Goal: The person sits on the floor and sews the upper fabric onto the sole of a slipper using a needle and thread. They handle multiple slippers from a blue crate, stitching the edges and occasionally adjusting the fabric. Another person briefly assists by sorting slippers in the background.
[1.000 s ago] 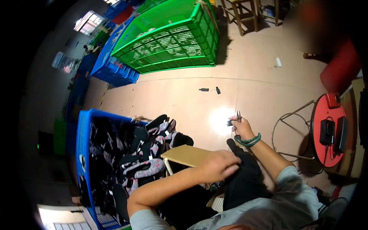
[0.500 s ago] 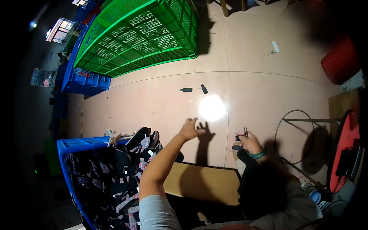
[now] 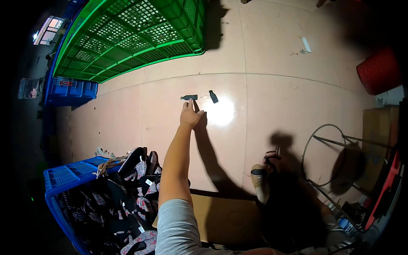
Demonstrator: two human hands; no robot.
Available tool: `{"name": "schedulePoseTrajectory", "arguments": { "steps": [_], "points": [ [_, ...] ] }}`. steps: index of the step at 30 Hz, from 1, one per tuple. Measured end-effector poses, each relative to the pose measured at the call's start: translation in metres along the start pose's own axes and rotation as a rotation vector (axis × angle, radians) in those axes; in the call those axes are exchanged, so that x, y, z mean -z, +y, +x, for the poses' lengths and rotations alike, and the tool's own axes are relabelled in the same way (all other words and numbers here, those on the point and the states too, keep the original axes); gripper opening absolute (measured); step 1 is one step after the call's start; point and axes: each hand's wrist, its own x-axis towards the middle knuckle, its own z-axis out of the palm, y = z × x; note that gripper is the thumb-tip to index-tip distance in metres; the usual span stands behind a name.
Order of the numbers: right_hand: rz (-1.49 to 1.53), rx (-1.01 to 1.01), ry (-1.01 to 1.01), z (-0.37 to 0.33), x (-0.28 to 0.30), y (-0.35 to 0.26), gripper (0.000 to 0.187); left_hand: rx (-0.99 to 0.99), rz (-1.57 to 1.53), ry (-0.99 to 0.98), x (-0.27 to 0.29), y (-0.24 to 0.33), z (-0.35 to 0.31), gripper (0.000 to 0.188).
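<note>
My left hand (image 3: 192, 115) reaches out over the pale floor, thumb apart from the stretched fingers. Its fingertips meet the near edge of a small dark bottle-shaped fabric piece (image 3: 189, 97), which lies flat. A second piece of that shape (image 3: 213, 97), with a loose thread by it, lies just to the right. My right hand (image 3: 272, 158) is low at the right, deep in shadow, closed around a slim pointed metal tool (image 3: 278, 150) whose kind I cannot make out. Below it is a beige foot-shaped thing (image 3: 260, 191) with a dark band across it.
At left front a blue crate (image 3: 63, 176) is heaped with dark and floral-patterned slippers. A cardboard box (image 3: 225, 214) lies before me. Green (image 3: 127, 38) and blue baskets (image 3: 72, 91) stand far left; a metal-framed stool (image 3: 325, 144) and red basket (image 3: 378, 70) are at right.
My left hand has moved forward and left, from above bare floor to the dark fabric piece. My right hand has dropped into shadow. The whole view has shifted slightly.
</note>
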Motion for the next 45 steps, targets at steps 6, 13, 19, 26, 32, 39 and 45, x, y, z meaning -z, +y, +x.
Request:
{"name": "schedulePoseTrajectory", "arguments": {
  "steps": [6,13,19,26,32,39,45],
  "points": [
    [-0.045,-0.051,0.036,0.010,0.009,0.009,0.025,0.049,-0.031,0.047,-0.001,0.010,0.034,0.093],
    [-0.004,-0.120,0.046,0.006,0.007,0.009,0.028,0.013,-0.052,0.169,-0.019,0.071,0.029,0.085],
    [-0.068,-0.100,-0.012,0.002,-0.003,-0.006,0.026,-0.179,-0.006,0.399,-0.073,0.091,-0.001,0.019],
    [-0.123,0.147,-0.038,0.018,0.008,0.035,0.026,-0.235,-0.083,-0.063,-0.070,0.057,-0.057,0.015],
    [-0.166,0.201,-0.134,0.038,0.009,0.068,0.031,-0.403,-0.454,-0.256,0.052,0.032,-0.237,0.011],
    [0.122,0.005,-0.087,0.014,-0.046,0.042,0.035,-0.070,-0.318,0.366,0.192,-0.024,-0.491,0.008],
    [0.043,-0.038,-0.019,0.013,-0.051,0.084,0.030,0.210,-0.488,0.446,0.123,-0.063,-0.620,0.009]
  ]
}}
